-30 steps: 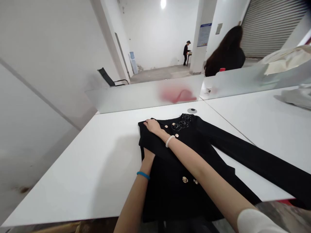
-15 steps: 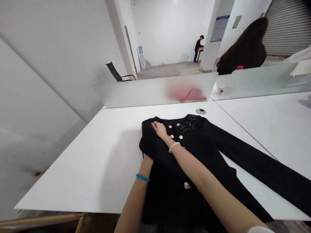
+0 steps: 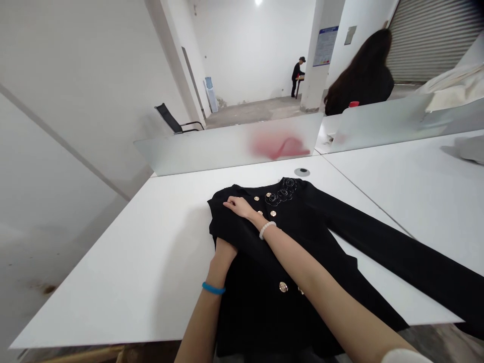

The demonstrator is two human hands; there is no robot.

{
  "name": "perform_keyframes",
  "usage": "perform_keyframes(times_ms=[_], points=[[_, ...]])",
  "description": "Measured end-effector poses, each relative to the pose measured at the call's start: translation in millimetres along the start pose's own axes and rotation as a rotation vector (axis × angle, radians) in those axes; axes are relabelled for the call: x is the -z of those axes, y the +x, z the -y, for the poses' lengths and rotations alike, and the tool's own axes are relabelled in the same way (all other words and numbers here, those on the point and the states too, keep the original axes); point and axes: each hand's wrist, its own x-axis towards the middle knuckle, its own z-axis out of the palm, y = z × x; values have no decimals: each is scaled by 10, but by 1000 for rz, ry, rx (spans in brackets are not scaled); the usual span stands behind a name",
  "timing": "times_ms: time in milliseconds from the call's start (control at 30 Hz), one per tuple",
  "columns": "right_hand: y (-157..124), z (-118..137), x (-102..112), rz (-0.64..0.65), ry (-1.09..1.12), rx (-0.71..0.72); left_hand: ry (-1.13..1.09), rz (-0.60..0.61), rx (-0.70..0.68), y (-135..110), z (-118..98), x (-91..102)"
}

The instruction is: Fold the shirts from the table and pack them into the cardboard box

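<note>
The black jacket (image 3: 260, 278) lies front up on the white table (image 3: 139, 287), collar toward the far edge, hem reaching over the near edge. One sleeve (image 3: 378, 243) stretches right and drops past the near edge. Compared with a second ago, the shoulder cloth on the other side bulges farther toward the table's left edge, and the right hand (image 3: 240, 206) sits lower from the collar, so this side seems to be still in adjustment rather than settled. That hand's fingers are bent close together on the cloth; I cannot tell whether they pinch a fold. The left hand (image 3: 226, 248) disappears beneath the cloth past its wrist, its fingers hidden, so their grip cannot be told. Beyond, a frosted screen (image 3: 212, 151) stands along the far edge, with two other people past it
</note>
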Motion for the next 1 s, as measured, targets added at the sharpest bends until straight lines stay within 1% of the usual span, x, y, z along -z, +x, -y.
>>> perform_keyframes(times_ms=[67, 133, 200, 233, 267, 300, 333, 367, 400, 500, 567, 633, 700, 767, 800, 867, 933, 967, 1000], points=[[28, -22, -39, 10, -33, 7, 41, 81, -38, -184, -138, 176], [48, -33, -80, 28, -64, 17, 98, 168, -43, -362, -306, 439], [53, -29, -115, 36, -84, 21, 162, 256, -13, -447, -475, 716], [51, -23, -127, 35, -88, 21, 190, 250, 8, -438, -546, 819], [45, -17, -135, 30, -88, 20, 214, 211, 29, -399, -599, 876], [38, -10, -136, 25, -85, 18, 229, 147, 39, -339, -631, 875], [30, -4, -131, 21, -77, 14, 236, 68, 38, -271, -640, 814], [23, 1, -120, 17, -66, 9, 239, 8, 24, -209, -628, 698], [18, 6, -103, 12, -53, 4, 244, -30, 9, -163, -599, 542], [7, 26, -34, 0, -13, -4, 265, 7, 5, -152, -477, 35], [-9, 54, 15, 5, 3, -5, 265, 23, 5, -217, -419, -173], [-52, 91, 68, 26, 11, -3, 263, 18, 2, -281, -399, -236], [-145, 125, 156, 62, 16, 18, 267, 18, 14, -311, -403, -211], [-308, 144, 321, 118, 21, 61, 267, 23, 17, -310, -411, -169], [-421, 147, 442, 149, 22, 84, 265, 22, 16, -305, -413, -156], [-719, 138, 767, 205, 14, 111, 254, 21, 10, -295, -411, -148], [-1111, 112, 1177, 221, -26, 113, 232, 25, 9, -293, -407, -153], [-1341, 87, 1399, 212, -77, 135, 221, 28, 10, -294, -404, -155], [-1592, 50, 1621, 166, -132, 137, 214, 31, 10, -296, -402, -158]])
